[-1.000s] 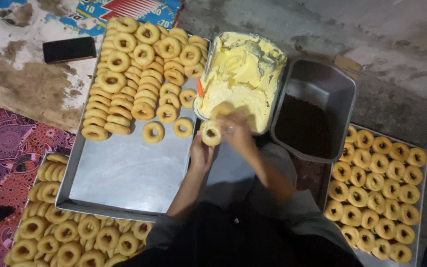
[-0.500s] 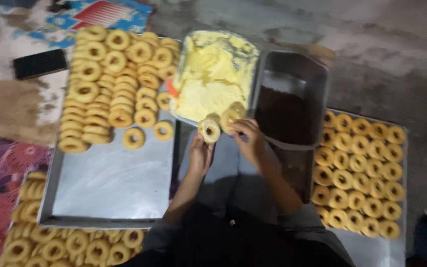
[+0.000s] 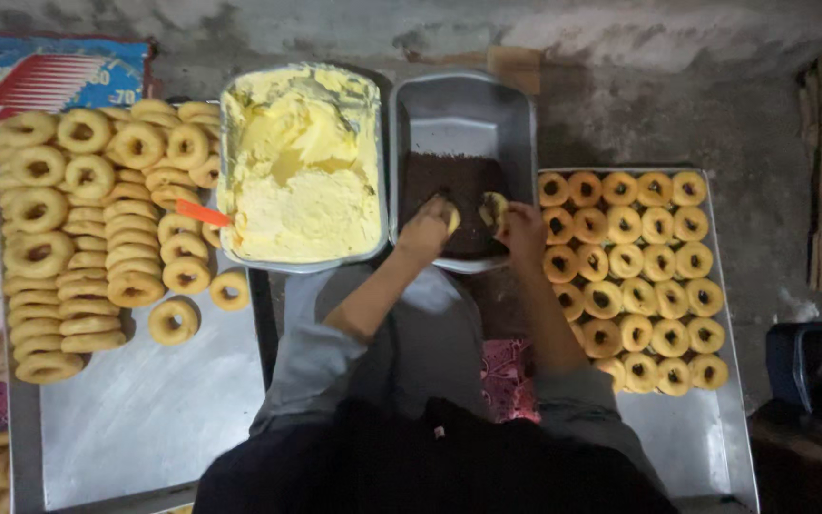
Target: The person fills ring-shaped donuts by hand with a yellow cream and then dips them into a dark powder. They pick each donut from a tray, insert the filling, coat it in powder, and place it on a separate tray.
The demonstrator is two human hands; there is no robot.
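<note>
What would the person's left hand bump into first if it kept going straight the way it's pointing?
Probably the dark brown sprinkles in the grey metal pan; the left hand reaches up the picture over them. Beyond lies the pan's far wall, though depth is hard to judge.

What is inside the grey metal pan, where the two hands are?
The metal pan holds dark brown sprinkles. The left hand and right hand press pale pieces into them; what lies under the hands is covered.

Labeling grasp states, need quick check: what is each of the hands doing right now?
Left hand: closed on a yellow-cream-coated piece over the grey metal pan of dark brown sprinkles.
Right hand: closed on a second cream-coated piece over the same pan.
</note>
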